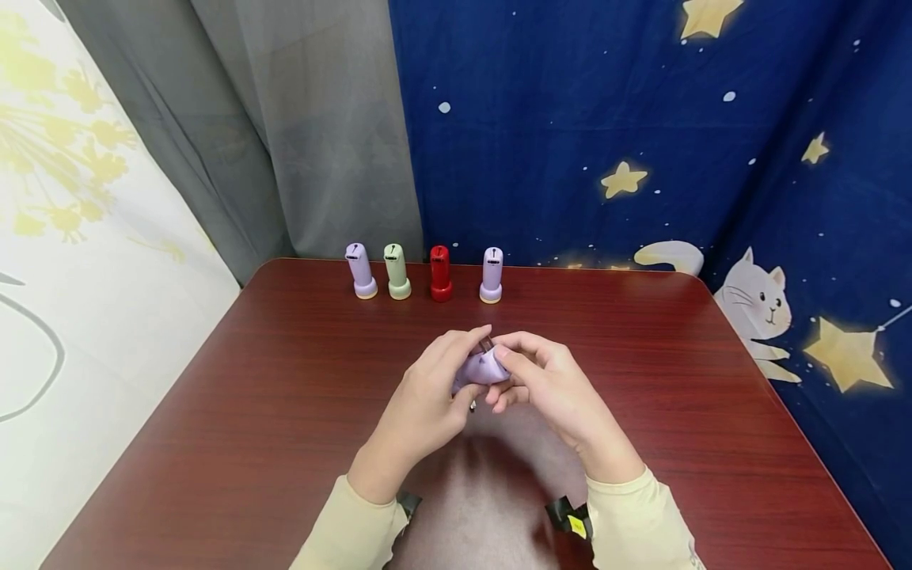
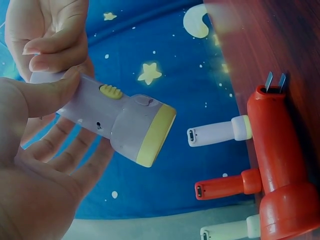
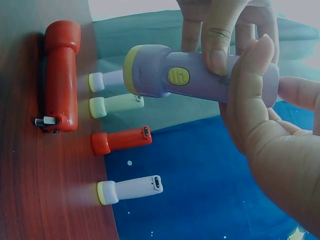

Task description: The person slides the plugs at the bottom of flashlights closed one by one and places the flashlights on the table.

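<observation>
Both hands are on a lavender flashlight (image 1: pixel 486 367) above the middle of the table. It has a yellow lens rim and a yellow slide switch (image 2: pixel 111 92). My left hand (image 1: pixel 430 393) holds its barrel between the thumb and long, fairly straight fingers. With thumb and fingers, my right hand (image 1: pixel 552 385) pinches the barrel near its tail end, which the hands partly cover in the left wrist view. A larger-looking red flashlight (image 3: pixel 61 85) lies on the table, two metal prongs sticking out of its tail; the hands mostly hide it from the head view.
Along the back edge of the table (image 1: pixel 285 340) stand a lavender flashlight (image 1: pixel 361 271), a green one (image 1: pixel 397 272), a red one (image 1: pixel 440 274) and another lavender one (image 1: pixel 492 275), all lens down. A blue star-patterned curtain (image 1: pixel 541 142) and a grey one (image 1: pixel 342 119) hang behind.
</observation>
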`<state>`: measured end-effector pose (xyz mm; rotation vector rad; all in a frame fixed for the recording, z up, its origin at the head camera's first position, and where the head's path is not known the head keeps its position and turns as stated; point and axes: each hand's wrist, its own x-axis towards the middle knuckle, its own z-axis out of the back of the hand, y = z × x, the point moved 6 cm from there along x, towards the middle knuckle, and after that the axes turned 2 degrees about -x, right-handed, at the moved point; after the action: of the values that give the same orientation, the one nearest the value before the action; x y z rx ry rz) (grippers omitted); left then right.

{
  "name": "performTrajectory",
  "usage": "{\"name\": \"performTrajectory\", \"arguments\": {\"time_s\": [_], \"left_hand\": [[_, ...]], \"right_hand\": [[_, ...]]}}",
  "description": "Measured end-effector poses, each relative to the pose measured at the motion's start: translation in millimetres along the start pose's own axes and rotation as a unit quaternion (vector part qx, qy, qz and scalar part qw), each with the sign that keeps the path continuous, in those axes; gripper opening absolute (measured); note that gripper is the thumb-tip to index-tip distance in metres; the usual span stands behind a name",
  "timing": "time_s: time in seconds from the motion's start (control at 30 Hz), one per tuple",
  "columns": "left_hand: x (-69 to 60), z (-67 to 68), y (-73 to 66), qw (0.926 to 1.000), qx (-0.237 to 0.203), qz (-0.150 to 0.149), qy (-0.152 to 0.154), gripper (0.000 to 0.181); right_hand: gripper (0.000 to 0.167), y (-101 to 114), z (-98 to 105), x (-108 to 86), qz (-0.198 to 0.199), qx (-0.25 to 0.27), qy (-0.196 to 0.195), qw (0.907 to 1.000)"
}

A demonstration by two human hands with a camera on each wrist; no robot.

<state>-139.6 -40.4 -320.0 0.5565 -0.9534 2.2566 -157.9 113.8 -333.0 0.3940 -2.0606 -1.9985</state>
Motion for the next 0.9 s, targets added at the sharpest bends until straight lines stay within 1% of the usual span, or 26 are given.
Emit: {"name": "performTrajectory", "arguments": {"time_s": [0.13, 0.27, 0.43, 0.57, 0.63, 0.73, 0.9], "left_hand": [[0.7, 1.0, -0.5, 1.0, -0.005, 0.001, 0.001, 0.075], [1.8, 2.6, -1.2, 0.9997, -0.024, 0.006, -0.003, 0.077], [2.0, 2.8, 2.8, 0.9972, -0.069, 0.026, -0.008, 0.081], [1.1, 3.0, 4.8, 0.9943, -0.102, 0.029, -0.013, 0.08], [1.2, 3.3, 4.7, 0.9929, -0.114, 0.028, -0.015, 0.078], [1.7, 3.0, 4.4, 0.9911, -0.128, 0.033, -0.016, 0.071], [2.7, 2.3, 3.1, 0.991, -0.126, 0.039, -0.023, 0.059]], "right_hand": [[0.032, 1, 0, -0.2, -0.001, 0.002, -0.002, 1.0], [0.033, 2, 0, -1.0, -0.007, -0.002, -0.007, 1.0], [0.04, 6, 2, -3.7, -0.003, -0.036, -0.022, 0.9991], [0.047, 10, 2, -6.6, 0.017, -0.08, -0.029, 0.9963], [0.048, 12, 2, -7.7, 0.025, -0.097, -0.041, 0.9941], [0.048, 14, 3, -9.2, 0.028, -0.112, -0.073, 0.9907], [0.047, 17, 3, -11.6, 0.031, -0.112, -0.11, 0.9871]]}}
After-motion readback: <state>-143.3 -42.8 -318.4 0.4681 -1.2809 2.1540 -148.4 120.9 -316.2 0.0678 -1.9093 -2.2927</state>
